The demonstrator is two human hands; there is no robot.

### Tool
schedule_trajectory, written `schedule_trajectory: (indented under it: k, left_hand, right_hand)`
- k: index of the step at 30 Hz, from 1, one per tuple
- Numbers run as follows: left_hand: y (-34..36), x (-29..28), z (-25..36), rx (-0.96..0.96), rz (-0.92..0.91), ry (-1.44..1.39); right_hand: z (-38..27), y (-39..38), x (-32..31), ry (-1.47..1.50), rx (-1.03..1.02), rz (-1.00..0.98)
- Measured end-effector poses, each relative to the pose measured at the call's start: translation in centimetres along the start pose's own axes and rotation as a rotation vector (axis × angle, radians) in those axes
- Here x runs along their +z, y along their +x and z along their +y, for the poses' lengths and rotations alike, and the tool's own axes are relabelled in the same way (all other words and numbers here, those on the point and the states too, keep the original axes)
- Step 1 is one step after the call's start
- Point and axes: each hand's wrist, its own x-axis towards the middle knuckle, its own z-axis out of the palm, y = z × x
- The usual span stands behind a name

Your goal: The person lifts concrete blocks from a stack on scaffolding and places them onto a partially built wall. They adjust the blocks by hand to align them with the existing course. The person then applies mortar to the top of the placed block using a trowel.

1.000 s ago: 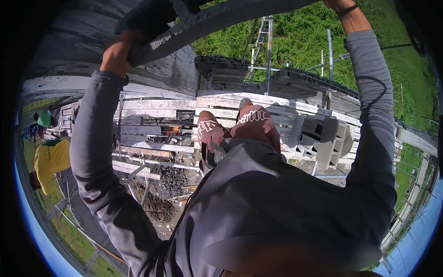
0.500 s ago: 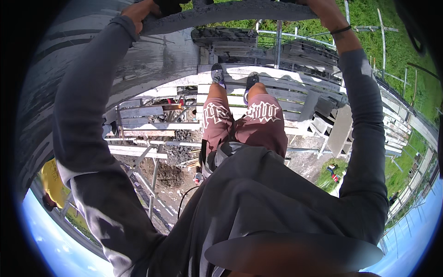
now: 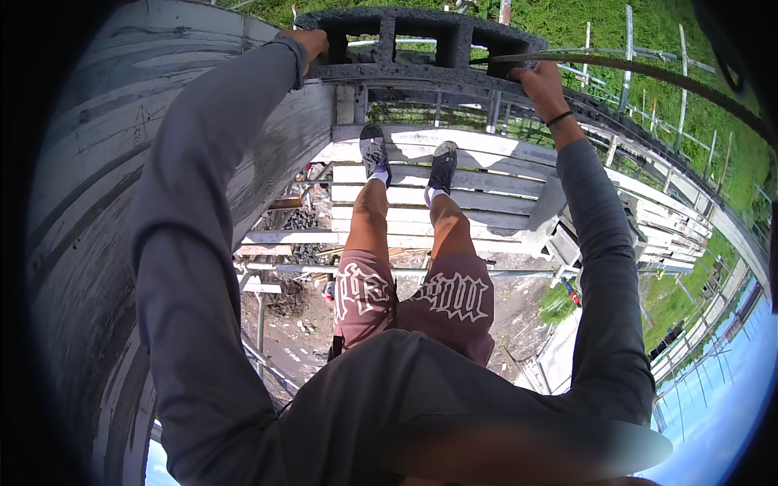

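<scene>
A grey concrete hollow block (image 3: 429, 78) spans the top of the view, its open cavities facing up. My left hand (image 3: 309, 44) is closed over its left end, the fingertips hooked into the end cavity and partly hidden. At the other end my right hand (image 3: 541, 86) grips the near wall, thumb on the outer side. Both arms reach far out in front of me. A dark, narrow strap-like strip (image 3: 648, 70) runs from the block's right end toward the right rim; I cannot tell whether it touches the block.
I stand on a platform of pale planks (image 3: 486, 186) with gaps between them. A tall grey wall (image 3: 203, 138) rises on the left. Bamboo-like poles (image 3: 628, 57) and grass (image 3: 559, 24) lie beyond. Another block (image 3: 628, 231) sits at the right, with rubble ground (image 3: 300, 332) far below.
The block and both hands now sit lower in view, and the block's cavities show. My view has shifted, revealing more of my legs; the yellow-clad person at left is out of view.
</scene>
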Motion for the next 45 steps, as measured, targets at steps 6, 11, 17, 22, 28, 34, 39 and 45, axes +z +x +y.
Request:
schedule_trajectory:
  k: [6, 11, 17, 22, 28, 34, 39, 45]
  left_hand:
    - [3.3, 2.7, 0.6, -0.333, -0.028, -0.303]
    - [5.7, 4.9, -0.1, -0.441, -0.095, -0.377]
    - [8.7, 8.5, -2.0, -0.518, -0.123, -0.412]
    - [9.8, 10.6, -2.7, -0.522, -0.155, -0.367]
    - [11.8, 12.9, -4.2, -0.494, -0.21, -0.233]
    - [12.2, 14.9, -5.8, -0.463, -0.243, -0.236]
    - [11.7, 15.4, -6.2, -0.475, -0.121, -0.371]
    - [12.5, 16.1, -7.2, -0.439, -0.072, -0.409]
  right_hand:
    - [3.6, 2.6, 4.3, 0.11, -0.013, -0.081]
    - [5.5, 4.1, 7.0, -0.277, 0.071, -0.017]
    - [8.3, 5.2, 9.8, -0.32, 0.108, -0.068]
    - [9.7, 7.0, 10.9, -0.343, 0.098, -0.13]
    - [11.7, 8.3, 12.3, -0.265, 0.117, -0.149]
    - [14.5, 9.3, 15.3, -0.239, 0.158, -0.048]
    - [13.8, 8.8, 15.7, -0.297, 0.202, -0.073]
    - [12.5, 8.6, 15.2, -0.343, 0.109, -0.096]
